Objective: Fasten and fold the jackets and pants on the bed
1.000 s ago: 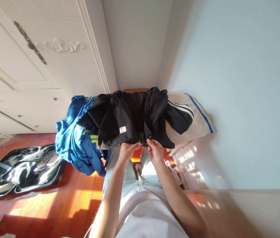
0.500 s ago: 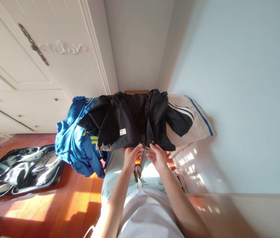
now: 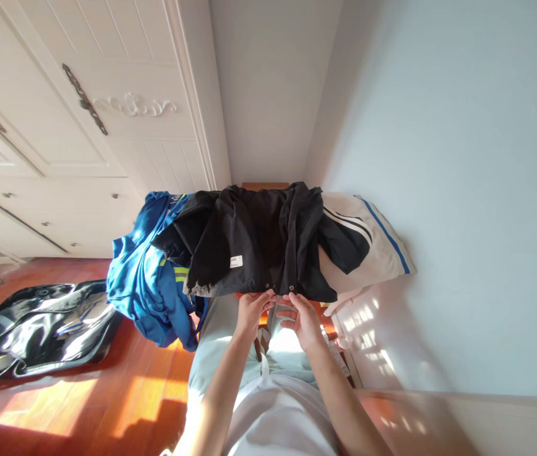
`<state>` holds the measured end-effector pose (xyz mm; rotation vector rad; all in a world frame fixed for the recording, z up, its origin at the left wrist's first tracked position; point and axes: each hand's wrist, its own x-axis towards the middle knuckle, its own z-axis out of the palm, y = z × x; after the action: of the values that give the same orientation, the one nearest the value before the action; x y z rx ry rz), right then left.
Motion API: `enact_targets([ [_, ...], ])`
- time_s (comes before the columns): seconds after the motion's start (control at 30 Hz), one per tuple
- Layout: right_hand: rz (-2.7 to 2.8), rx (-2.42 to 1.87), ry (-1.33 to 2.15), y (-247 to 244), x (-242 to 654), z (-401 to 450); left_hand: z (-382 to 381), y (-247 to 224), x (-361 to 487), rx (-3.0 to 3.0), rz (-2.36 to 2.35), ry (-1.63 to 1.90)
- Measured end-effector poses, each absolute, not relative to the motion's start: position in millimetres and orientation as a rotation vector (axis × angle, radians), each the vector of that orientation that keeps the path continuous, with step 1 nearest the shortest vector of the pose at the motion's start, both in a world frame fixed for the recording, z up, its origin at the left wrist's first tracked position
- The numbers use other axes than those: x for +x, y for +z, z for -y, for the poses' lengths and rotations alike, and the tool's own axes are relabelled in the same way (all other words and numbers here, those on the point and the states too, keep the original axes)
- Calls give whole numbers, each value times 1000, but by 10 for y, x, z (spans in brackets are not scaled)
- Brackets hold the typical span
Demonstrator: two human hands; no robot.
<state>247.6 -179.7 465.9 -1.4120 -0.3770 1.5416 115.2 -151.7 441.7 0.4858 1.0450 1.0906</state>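
Observation:
A black jacket (image 3: 259, 228) lies front up, its sleeve with white stripes (image 3: 351, 237) stretching right. A small white label (image 3: 236, 261) shows on its front. At the bottom hem, my left hand (image 3: 253, 313) pinches the front edge near a metal snap. My right hand (image 3: 303, 322) has thumb and index finger closed at the opposite front edge, below another snap, with the other fingers loosely apart. Between the fingertips, the zipper end is too small to make out clearly. Under the jacket's left side is a blue garment (image 3: 142, 285) with yellow-green stripes.
Beneath the jacket at right is a beige cushion-like thing (image 3: 382, 253) with a blue stripe. A shiny black bag (image 3: 45, 329) lies on the wooden floor (image 3: 154, 392) at left. White cabinets (image 3: 149, 149) stand behind on the left, and a pale wall (image 3: 463, 190) rises at right.
The view has shifted, so the jacket and hands sit slightly lower. My right hand's lower fingers have spread somewhat. Both hands stay at the jacket's hem.

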Motion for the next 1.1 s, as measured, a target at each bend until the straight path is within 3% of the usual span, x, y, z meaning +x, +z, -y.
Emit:
enact_targets([
  [0.17,836,-1559,1537,4879,2534,1851,1518,4427,1135,505,-1060,1097],
  [0.47,2136,-1179,527,5266,2445,1621,1534,4500,1133,509,-1035,1142],
  [0.6,2462,-1192,300,5218,2530,1254,1535,4472,1115,491,-1020,1138],
  [1.1,2363,-1214,320,5052,2700,1082,1569,4516,1300,491,-1061,1125],
])
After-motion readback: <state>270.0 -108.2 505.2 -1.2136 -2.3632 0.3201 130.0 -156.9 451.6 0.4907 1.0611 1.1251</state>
